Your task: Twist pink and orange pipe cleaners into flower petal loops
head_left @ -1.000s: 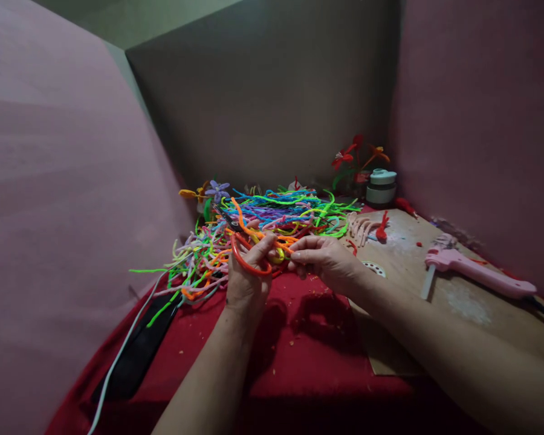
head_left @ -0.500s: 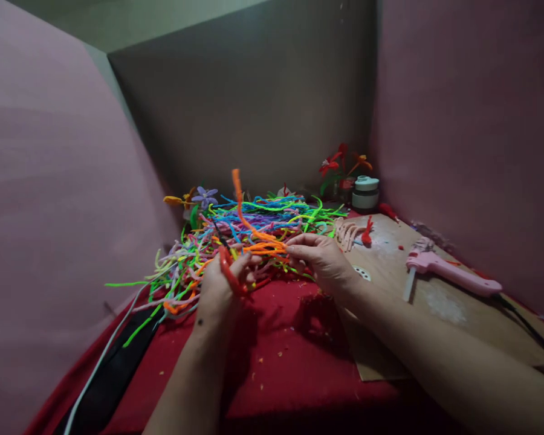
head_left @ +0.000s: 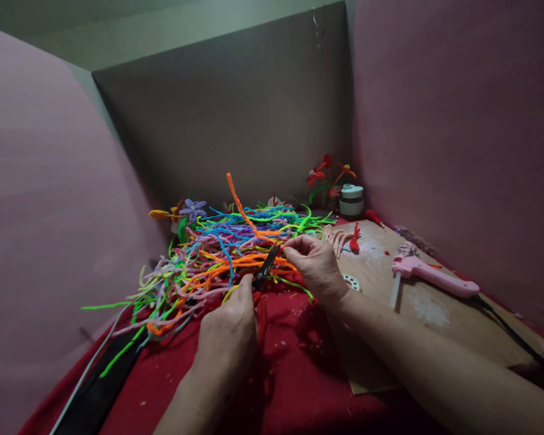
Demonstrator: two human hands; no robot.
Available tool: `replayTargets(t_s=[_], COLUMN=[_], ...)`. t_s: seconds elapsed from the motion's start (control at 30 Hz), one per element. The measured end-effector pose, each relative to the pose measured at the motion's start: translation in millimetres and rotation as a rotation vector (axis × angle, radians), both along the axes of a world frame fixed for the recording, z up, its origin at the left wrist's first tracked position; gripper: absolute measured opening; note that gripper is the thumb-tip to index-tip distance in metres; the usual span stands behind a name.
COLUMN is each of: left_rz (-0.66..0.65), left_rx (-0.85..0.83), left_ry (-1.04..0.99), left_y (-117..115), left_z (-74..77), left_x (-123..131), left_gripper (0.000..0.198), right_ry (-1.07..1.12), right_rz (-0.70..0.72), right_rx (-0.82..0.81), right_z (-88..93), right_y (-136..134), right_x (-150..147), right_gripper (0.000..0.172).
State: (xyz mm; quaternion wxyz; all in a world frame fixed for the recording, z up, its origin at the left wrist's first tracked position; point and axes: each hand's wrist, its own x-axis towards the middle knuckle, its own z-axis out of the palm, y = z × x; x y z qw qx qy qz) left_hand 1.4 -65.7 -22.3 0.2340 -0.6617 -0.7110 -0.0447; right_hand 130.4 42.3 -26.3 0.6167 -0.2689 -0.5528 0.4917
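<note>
Scissors (head_left: pixel 265 270) sit gripped in the left hand (head_left: pixel 226 338), blades pointing at an orange pipe cleaner (head_left: pixel 238 202). The right hand (head_left: pixel 315 266) pinches that strand just above the coloured pile (head_left: pixel 199 266) on the red cloth (head_left: pixel 299 362).

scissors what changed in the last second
The left hand drew back toward the person and turned the scissors, so the black blades now point at the orange pipe cleaner. The right hand lifted that strand's end out of the pile and still pinches it. The pink glue gun stayed put.
</note>
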Motion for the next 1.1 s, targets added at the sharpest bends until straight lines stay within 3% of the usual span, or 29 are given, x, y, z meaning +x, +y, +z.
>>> replayTargets(t_s=[0.53, 0.9, 1.1], left_rz=[0.063, 0.076, 0.061], left_rx=[-0.075, -0.204, -0.257], left_ry=[0.016, 0.12, 0.111], left_y=[6.1, 3.5, 1.3], left_z=[-7.3, -1.0, 3.4], left_x=[-1.4, -6.2, -6.1], left_gripper=[0.046, 0.049, 0.049], right_ry=[-0.072, -0.102, -0.179], right_rz=[-0.003, 0.035, -0.036], right_rx=[0.079, 0.091, 0.177], right_z=[-5.2, -7.6, -7.9], right_y=[1.6, 2.2, 1.4], right_x=[-2.2, -2.3, -3.1], right_gripper=[0.012, 0.01, 0.01])
